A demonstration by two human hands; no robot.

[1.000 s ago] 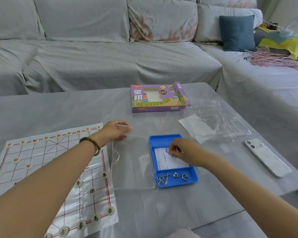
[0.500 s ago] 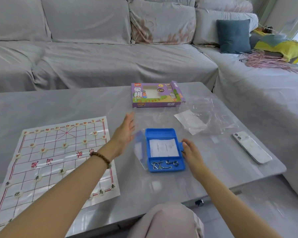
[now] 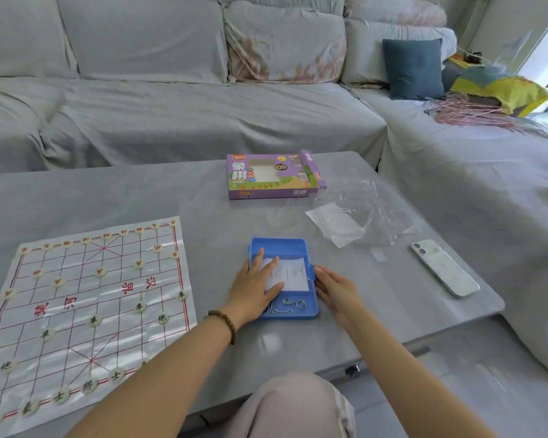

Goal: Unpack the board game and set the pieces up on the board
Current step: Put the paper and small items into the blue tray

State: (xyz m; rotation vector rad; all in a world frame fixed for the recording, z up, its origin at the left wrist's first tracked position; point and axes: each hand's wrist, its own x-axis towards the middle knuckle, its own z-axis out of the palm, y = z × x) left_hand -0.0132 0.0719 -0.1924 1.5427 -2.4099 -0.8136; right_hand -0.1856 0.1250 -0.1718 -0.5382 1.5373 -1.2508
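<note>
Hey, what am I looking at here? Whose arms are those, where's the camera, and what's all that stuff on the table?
No machine here: a person wears one wide-angle camera on the head, so you see their own two arms from above. The left hand lies flat on top of a blue case, fingers straight; the right hand touches the case's right edge. Neither grips anything. Inside the case show a paper slip and bent metal wire puzzles. On the grey table also lie a Chinese chess board sheet with round pieces set on it, the purple game box, clear plastic bags and a phone.
</note>
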